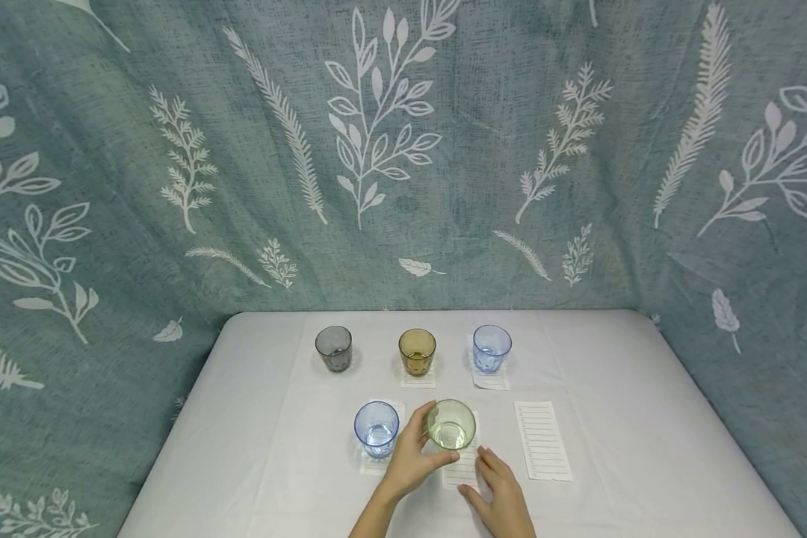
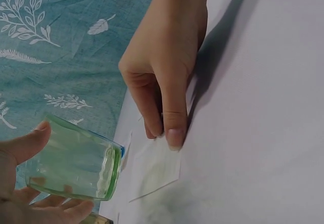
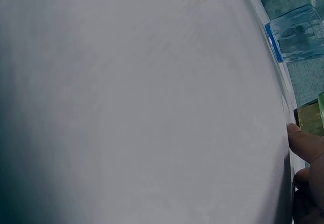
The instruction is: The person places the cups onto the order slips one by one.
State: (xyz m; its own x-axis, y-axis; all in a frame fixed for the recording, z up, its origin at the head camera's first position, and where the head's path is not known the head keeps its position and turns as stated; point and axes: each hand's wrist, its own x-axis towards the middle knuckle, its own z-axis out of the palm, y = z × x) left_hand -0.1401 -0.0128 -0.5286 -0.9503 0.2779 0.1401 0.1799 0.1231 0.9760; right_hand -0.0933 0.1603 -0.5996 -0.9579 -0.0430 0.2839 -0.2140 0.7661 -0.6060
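Grip from the side: we see the left hand (image 1: 410,460) holding the green glass (image 1: 452,420) between thumb and fingers, over the far end of a ruled slip (image 1: 453,477); whether its base touches down, we cannot tell. The right hand (image 1: 501,499) lies near, thumb apart from fingers, gripping nothing we can make out. We judge the glass light, rigid, slippery and brittle, best held round its wall below the rim. Beside it stands a blue glass (image 1: 377,432); beyond, a grey glass (image 1: 335,348) and an amber glass (image 1: 417,350).
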